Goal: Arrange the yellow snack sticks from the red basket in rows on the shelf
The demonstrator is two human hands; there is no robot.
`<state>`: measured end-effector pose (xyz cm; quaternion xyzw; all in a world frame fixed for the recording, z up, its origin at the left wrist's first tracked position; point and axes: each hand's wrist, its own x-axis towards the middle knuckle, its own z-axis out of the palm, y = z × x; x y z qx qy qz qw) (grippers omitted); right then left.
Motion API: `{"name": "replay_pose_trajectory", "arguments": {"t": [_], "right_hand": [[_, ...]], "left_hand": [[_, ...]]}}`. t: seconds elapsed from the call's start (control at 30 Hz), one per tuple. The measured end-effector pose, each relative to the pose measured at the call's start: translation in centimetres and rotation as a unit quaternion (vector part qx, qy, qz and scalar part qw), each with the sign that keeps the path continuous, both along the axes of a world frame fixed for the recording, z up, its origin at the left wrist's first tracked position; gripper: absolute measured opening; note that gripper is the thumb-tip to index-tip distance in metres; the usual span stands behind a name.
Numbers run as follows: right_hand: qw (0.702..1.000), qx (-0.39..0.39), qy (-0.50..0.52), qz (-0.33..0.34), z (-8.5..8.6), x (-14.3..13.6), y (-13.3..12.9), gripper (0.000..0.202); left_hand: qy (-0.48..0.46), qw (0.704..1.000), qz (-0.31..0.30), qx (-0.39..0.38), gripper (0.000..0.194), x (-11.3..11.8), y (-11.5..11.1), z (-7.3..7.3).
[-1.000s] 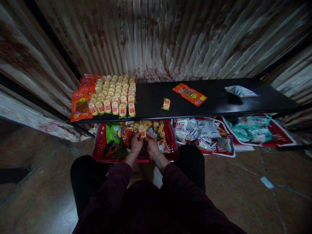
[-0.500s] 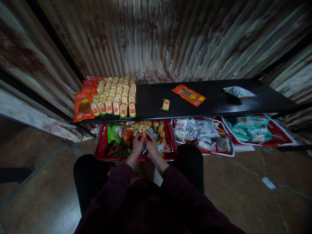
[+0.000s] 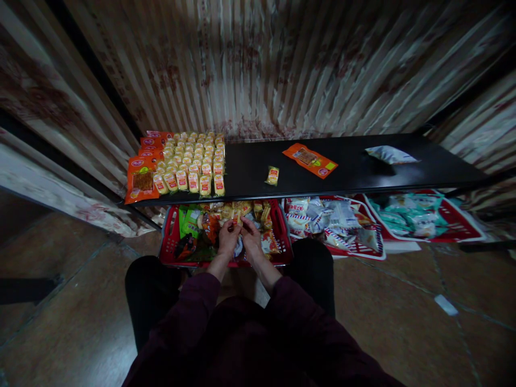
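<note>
While I'm watching this from way off, the small yellow packet (image 3: 236, 217) is up over the near red basket (image 3: 170, 236), pinched between two hands. Left hand (image 3: 228, 239) and right hand (image 3: 252, 239) tilt in toward each other, both curled nearly closed on it, forearms (image 3: 265, 269) stretched forward. Just beyond is the black shelf (image 3: 248, 161), yellow snack rows (image 3: 193, 161) at its left end

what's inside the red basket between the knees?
Green packet, yellow packs, orange packet. Left hand and right hand cover part of the middle; shelf covers the back; bottom unseen.
</note>
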<state>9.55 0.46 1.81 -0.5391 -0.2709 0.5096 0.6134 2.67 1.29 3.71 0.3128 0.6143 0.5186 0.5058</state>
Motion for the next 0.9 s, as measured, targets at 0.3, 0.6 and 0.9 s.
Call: {"name": "replay_pose_trajectory", "arguments": {"t": [0.3, 0.6, 0.9], "right_hand": [[1.000, 0.025, -0.016, 0.000, 1.6, 0.3, -0.4, 0.034], [0.997, 0.038, -0.059, -0.017, 2.3, 0.2, -0.5, 0.027], [0.993, 0.044, -0.107, -0.010, 1.7, 0.4, -0.6, 0.027]], "left_hand": [[-0.017, 1.000, -0.001, 0.013, 0.024, 0.0, -0.3, -0.1], [-0.117, 0.992, 0.039, 0.006, 0.025, 0.1, -0.7, 0.8], [-0.202, 0.977, 0.065, -0.023, 0.019, 0.2, -0.8, 0.9]]}}
